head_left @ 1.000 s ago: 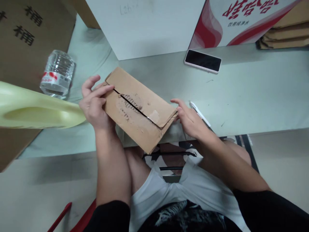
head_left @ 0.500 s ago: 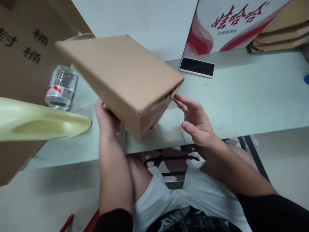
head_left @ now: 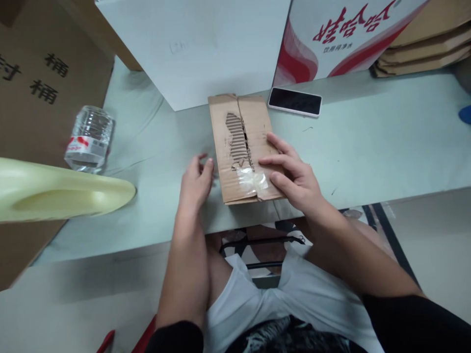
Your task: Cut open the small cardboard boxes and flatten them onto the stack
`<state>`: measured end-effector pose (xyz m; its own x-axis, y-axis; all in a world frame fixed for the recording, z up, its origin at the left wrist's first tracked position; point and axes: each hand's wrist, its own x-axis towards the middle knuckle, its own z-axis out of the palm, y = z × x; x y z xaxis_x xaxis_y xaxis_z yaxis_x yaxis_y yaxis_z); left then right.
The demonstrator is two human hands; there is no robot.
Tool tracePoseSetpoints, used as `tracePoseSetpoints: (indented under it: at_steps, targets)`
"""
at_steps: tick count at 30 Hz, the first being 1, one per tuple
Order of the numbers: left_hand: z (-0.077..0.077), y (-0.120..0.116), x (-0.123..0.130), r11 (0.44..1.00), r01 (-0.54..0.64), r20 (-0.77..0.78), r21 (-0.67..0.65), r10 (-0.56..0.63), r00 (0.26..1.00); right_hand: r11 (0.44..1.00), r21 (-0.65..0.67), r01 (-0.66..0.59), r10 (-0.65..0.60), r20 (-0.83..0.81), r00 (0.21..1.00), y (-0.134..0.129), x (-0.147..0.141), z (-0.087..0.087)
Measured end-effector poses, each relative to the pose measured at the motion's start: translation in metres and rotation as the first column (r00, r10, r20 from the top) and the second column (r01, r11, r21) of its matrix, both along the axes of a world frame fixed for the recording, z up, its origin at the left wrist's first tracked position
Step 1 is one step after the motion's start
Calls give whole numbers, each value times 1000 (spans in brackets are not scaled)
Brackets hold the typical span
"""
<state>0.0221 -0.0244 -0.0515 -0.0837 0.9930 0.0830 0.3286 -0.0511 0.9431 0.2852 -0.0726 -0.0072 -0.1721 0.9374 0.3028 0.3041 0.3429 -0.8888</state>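
Note:
A small brown cardboard box [head_left: 225, 147] lies in the middle of the table, its top split by a lengthwise seam. The surface layer is torn off in a strip beside the seam, baring the ribs, and clear tape crosses the near end. My right hand [head_left: 296, 179] rests on the box's right side with its fingers spread over the top. Just off the left side of the box is my left hand [head_left: 196, 184], loosely curled with nothing in it.
Behind the box stands a white carton [head_left: 221, 54], with a phone [head_left: 295, 102] to its right near a red-and-white carton [head_left: 305, 49]. Folded cardboard [head_left: 427, 54] sits at the far right. On the left are a water bottle [head_left: 90, 139], a pale yellow curved object [head_left: 73, 191] and a large carton [head_left: 81, 73].
The box was held tilted above the table; it now lies flat with its torn, taped face up. My left hand has let go and moved right, while my right hand has come onto the box.

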Motion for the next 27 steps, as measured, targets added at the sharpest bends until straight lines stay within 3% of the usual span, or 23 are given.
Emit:
tracePoseSetpoints:
  at_steps: [2,4,6,8,11,14,16,18,19,22,25,27]
  targets:
    - [9,-3,8,983,3,65,185,-15,998,1000,0,-5,5,-2,1000,1,-2,-2]
    - [16,-11,17,917,142,80,372,-184,980,1000,-3,-8,8,-5,1000,0,-4,-1]
    - [18,-19,26,846,262,6,464,-299,954,1000,-13,-18,18,-8,1000,-2,-6,2]
    - [16,-25,31,820,286,-42,496,-306,951,999,-25,-41,40,-11,999,-3,-7,5]
    - [9,-26,34,830,236,-45,505,-248,968,998,-42,-39,38,-26,999,0,-5,5]
    - [3,-23,35,836,194,-35,514,-205,978,986,-131,101,-119,-140,983,9,6,0]
    - [3,-22,35,840,179,-25,512,-194,981,941,-234,245,-283,-141,949,17,18,-2]
    - [4,-22,35,850,174,-22,497,-188,982,881,-294,371,-369,66,927,21,30,0]
    - [5,-22,35,858,170,-18,484,-185,983,858,-303,414,-355,232,905,21,35,1]
    - [6,-23,35,881,160,-9,446,-175,985,813,-338,474,-155,660,735,19,43,3]
    - [5,-22,36,886,151,-5,439,-165,986,791,-381,479,14,794,607,19,43,-3]
    - [4,-22,37,870,150,-1,470,-169,986,794,-398,459,39,787,616,22,43,-7]
